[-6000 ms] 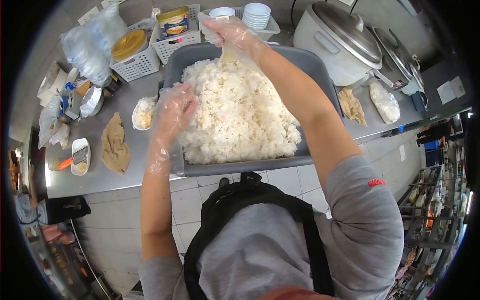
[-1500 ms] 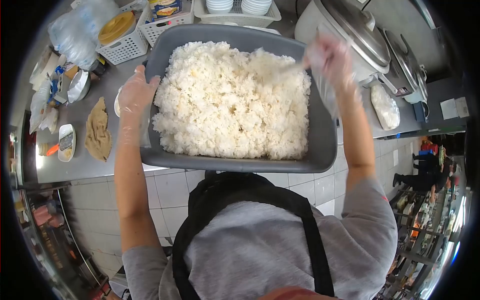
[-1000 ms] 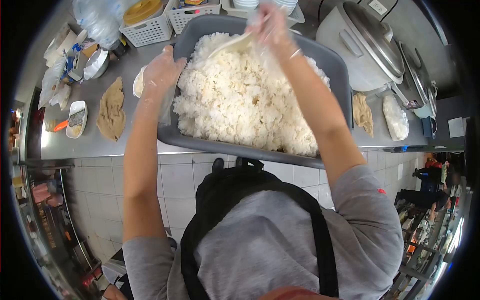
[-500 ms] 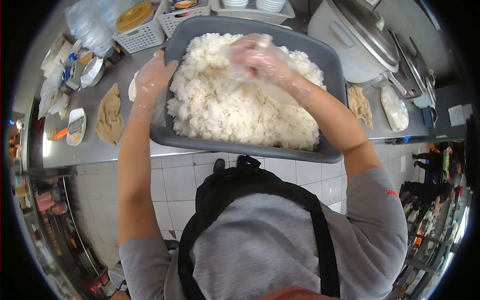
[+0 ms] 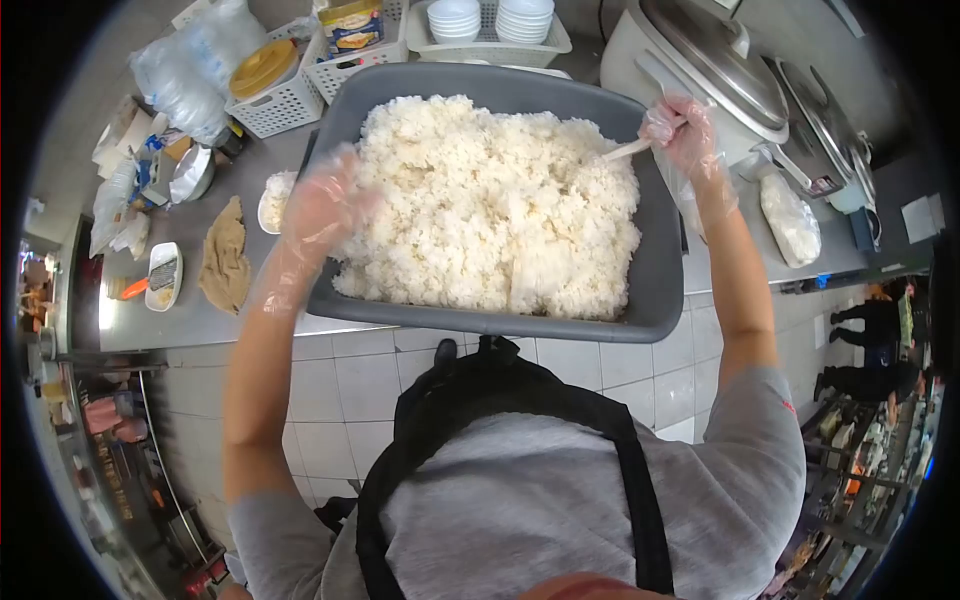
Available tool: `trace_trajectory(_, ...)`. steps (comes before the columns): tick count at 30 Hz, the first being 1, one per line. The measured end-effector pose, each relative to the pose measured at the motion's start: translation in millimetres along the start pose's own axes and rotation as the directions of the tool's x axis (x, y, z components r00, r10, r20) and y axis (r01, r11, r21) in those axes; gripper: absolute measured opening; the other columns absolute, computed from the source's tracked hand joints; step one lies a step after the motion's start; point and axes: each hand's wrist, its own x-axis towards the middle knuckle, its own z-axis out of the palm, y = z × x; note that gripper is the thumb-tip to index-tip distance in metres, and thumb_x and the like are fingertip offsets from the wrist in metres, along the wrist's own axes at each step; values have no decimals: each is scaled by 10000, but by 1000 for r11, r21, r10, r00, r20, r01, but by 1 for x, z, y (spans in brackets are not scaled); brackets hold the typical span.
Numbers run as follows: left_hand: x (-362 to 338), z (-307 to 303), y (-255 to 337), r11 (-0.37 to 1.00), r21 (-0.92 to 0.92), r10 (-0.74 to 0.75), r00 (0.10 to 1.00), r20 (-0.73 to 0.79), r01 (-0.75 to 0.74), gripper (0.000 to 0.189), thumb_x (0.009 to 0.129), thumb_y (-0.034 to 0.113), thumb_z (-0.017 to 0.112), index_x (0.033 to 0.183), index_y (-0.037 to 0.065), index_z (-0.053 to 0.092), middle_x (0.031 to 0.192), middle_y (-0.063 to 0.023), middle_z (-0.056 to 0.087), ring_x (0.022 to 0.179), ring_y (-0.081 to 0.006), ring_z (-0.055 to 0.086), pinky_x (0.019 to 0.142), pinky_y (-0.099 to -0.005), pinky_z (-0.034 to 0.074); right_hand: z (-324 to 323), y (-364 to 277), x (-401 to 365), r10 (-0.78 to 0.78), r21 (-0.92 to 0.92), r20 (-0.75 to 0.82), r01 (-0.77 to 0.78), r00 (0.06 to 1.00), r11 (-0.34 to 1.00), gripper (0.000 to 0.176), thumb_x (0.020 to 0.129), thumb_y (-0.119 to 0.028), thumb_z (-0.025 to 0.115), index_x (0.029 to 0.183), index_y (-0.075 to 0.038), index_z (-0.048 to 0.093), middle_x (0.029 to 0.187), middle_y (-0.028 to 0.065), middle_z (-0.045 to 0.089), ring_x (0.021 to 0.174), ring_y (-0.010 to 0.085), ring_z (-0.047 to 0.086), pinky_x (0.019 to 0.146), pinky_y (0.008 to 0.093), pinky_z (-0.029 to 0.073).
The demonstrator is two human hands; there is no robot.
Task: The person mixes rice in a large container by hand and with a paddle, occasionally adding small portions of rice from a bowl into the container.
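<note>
A large grey tub (image 5: pixel 500 325) full of cooked white rice (image 5: pixel 480 210) stands in front of me on the metal counter. My right hand (image 5: pixel 685 135), in a clear plastic glove, is closed round the handle of a white rice paddle (image 5: pixel 627 150) at the tub's right rim. The paddle's far end meets the rice, and its blade is hidden there. My left hand (image 5: pixel 328 205), also gloved, is over the tub's left side at the edge of the rice. Its fingers look apart with nothing in them, though they are blurred.
Left of the tub lie a small bowl of rice (image 5: pixel 276 203), a brown cloth (image 5: pixel 226 255) and a white dish (image 5: pixel 164 275). Behind are white baskets (image 5: pixel 277 112) and stacked bowls (image 5: pixel 525 22). A large cooker (image 5: pixel 690 75) and a filled plastic bag (image 5: pixel 789 220) stand right.
My right hand has moved from over the rice to the tub's right rim, with the paddle now showing. My left hand has shifted off the left rim, inward toward the rice.
</note>
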Motion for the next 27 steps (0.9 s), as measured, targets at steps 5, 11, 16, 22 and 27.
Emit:
trace_trajectory(5, -10, 36, 5, 988, -147, -19, 969, 245, 56, 645, 766, 380, 667, 1284, 45, 477, 1176, -220, 571, 1090, -356, 545, 866, -423, 472, -27, 32, 5, -24, 34, -136, 29, 990, 999, 184, 831, -224, 594, 769, -75, 506, 620, 15, 407, 557, 176, 459, 559, 382, 451)
trace_trajectory(11, -3, 45, -1, 981, -177, -50, 986, 161, 79, 539, 781, 358, 652, 1245, 115, 524, 1020, -189, 641, 938, -360, 612, 833, -418, 486, 21, 16, -1, -174, -361, -519, -31, 837, 932, 259, 849, -331, 645, 827, -94, 542, 698, 19, 504, 615, 161, 510, 599, 336, 450)
trace_trajectory(16, -9, 23, 12, 870, -461, -251, 962, -110, 174, 545, 783, 406, 661, 1159, 35, 529, 946, -207, 647, 899, -386, 609, 798, -435, 478, 105, -45, -2, -639, -993, -90, -20, 764, 116, 336, 878, -381, 605, 968, -58, 597, 889, 73, 624, 780, 197, 600, 704, 335, 484)
trace_trajectory(22, -34, -31, 32, 837, -486, -147, 959, 243, 252, 916, 716, 403, 736, 1376, -46, 286, 1212, -277, 524, 1162, -377, 498, 970, -384, 391, 166, 9, 54, 248, -988, 152, 146, 957, 40, 569, 891, -538, 486, 1208, -76, 581, 1255, 140, 563, 1151, 304, 531, 998, 410, 402)
trace_trajectory(27, -53, -7, 10, 870, -487, 32, 980, 198, 70, 1027, 693, 356, 747, 1436, -47, 164, 1425, -273, 332, 1320, -366, 346, 1061, -353, 314, 183, 155, 162, 570, -892, 249, 414, 783, -179, 655, 908, -570, 394, 1320, -68, 476, 1378, 143, 453, 1258, 308, 441, 1067, 423, 340)
